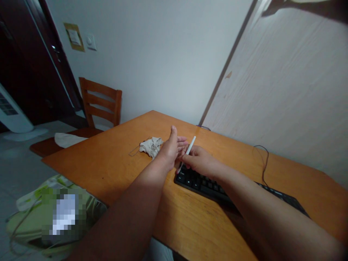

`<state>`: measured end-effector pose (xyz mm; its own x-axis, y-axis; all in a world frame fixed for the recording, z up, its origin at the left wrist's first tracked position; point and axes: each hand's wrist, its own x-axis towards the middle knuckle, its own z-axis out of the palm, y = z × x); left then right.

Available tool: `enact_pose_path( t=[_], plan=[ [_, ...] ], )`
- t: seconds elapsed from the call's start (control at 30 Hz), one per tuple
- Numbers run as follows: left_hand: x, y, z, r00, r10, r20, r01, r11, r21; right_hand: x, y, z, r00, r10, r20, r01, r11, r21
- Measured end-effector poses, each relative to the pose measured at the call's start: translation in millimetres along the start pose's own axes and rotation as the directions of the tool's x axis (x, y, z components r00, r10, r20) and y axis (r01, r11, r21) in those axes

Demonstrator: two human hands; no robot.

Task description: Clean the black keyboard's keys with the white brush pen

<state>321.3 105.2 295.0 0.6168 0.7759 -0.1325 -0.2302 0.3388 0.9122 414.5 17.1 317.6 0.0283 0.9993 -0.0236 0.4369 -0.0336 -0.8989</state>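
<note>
My right hand (pixel 199 159) is closed round a slim white pen-shaped stick (pixel 191 144), which slants upward out of the fingers. Its lower end points down at the near left corner of a black keyboard (pixel 210 185); whether it touches the keys I cannot tell. Beside it, my left hand (pixel 172 146) is held on edge with the thumb up and the fingers stretched out, holding nothing. The fingers of both hands come close together or overlap in view. A crumpled whitish cloth (pixel 150 146) lies on the table just left of my left hand. My right forearm hides part of the keyboard.
The wooden table (pixel 108 163) meets the wall at the back. A black cable (pixel 265 165) runs behind the keyboard. To the left stand a wooden chair (pixel 102 99) with a white cloth on its seat, and a green bag (pixel 29 224) below the table edge.
</note>
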Motion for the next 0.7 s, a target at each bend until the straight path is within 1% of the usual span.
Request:
enact_pose_path(
  t=[0.17,0.27,0.37,0.5,0.7],
  plan=[
    [-0.4,-0.4,0.3,0.999,0.029,-0.031,-0.029,1.0,0.01,6.6,5.0,-5.7,0.999,-0.05,-0.02,0.05,0.999,0.004],
    [0.1,-1.0,-0.4,0.999,0.032,-0.029,-0.031,0.999,0.012,11.1,11.6,-10.2,0.995,-0.073,-0.063,0.073,0.997,-0.008],
    [1.2,-1.3,-1.1,0.999,0.031,-0.035,-0.031,0.999,0.007,15.5,18.5,-15.5,0.988,-0.099,-0.12,0.089,0.992,-0.088],
    [0.8,-0.6,-0.7,0.998,0.02,-0.053,-0.019,1.0,0.005,18.6,23.1,-20.1,0.966,-0.141,-0.217,0.095,0.973,-0.209],
    [-2.3,1.0,0.5,0.998,0.026,-0.059,-0.025,1.0,0.018,21.9,29.3,-24.7,0.923,-0.155,-0.352,0.029,0.94,-0.339]
  ],
)
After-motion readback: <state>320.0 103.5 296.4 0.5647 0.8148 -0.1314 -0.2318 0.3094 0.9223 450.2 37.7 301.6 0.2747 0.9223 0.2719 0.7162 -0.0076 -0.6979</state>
